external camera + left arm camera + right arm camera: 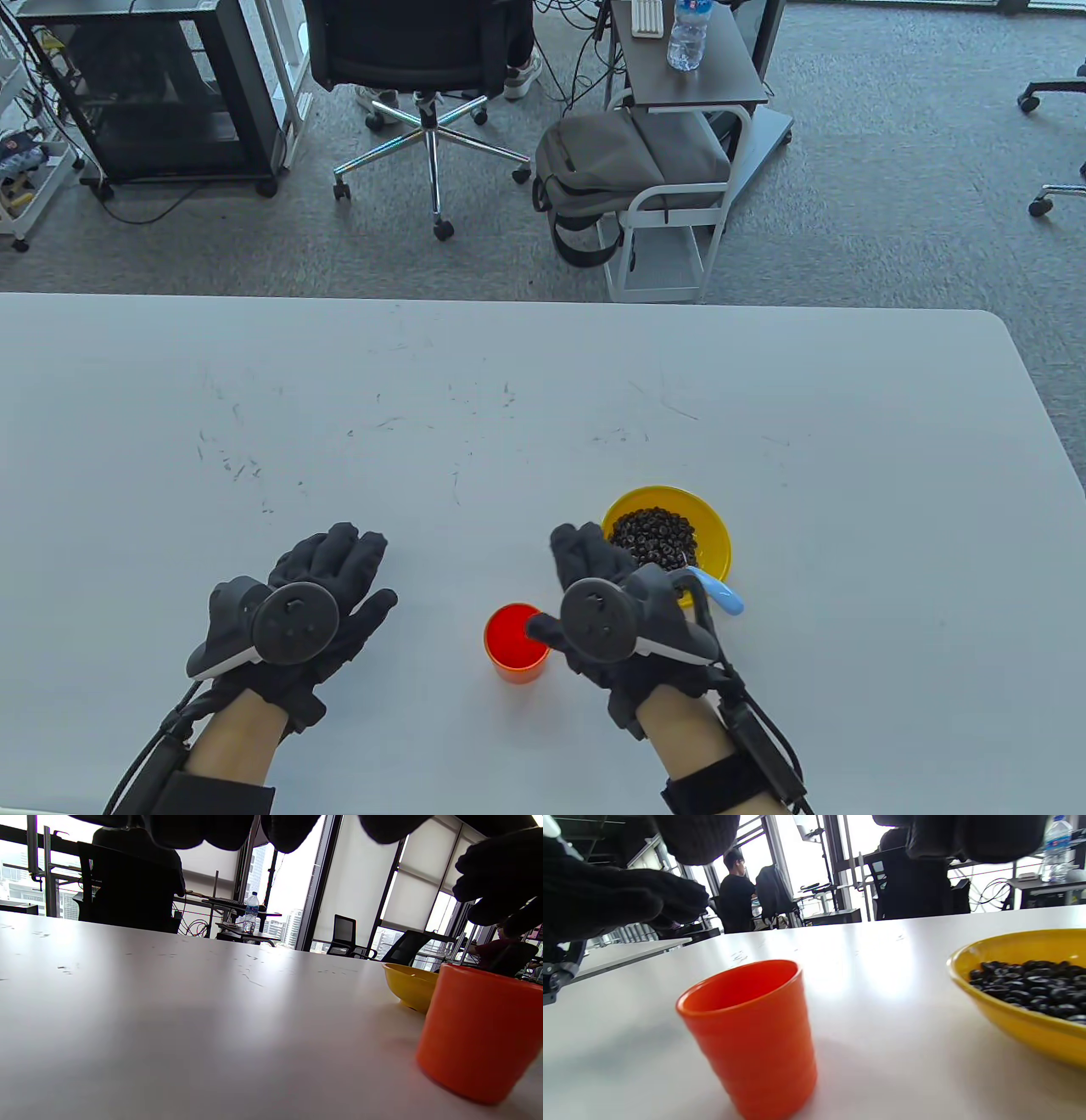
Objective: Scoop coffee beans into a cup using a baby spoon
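Observation:
An orange cup (515,641) stands upright and looks empty near the front of the white table (509,407). To its right a yellow bowl (717,531) holds coffee beans (655,535). A light blue baby spoon (717,592) lies on the bowl's near rim, handle pointing right and out of the bowl. My right hand (585,552) hovers open between cup and bowl, left of the spoon and holding nothing. My left hand (352,564) is open, palm down, left of the cup. The right wrist view shows the cup (755,1035), the bowl (1022,1022) and the beans (1031,986).
Beyond the table's far edge are an office chair (424,68), a grey backpack (611,170) and a small cart with a water bottle (687,34). The left wrist view shows the cup (483,1035) and the bowl (409,984) at its right.

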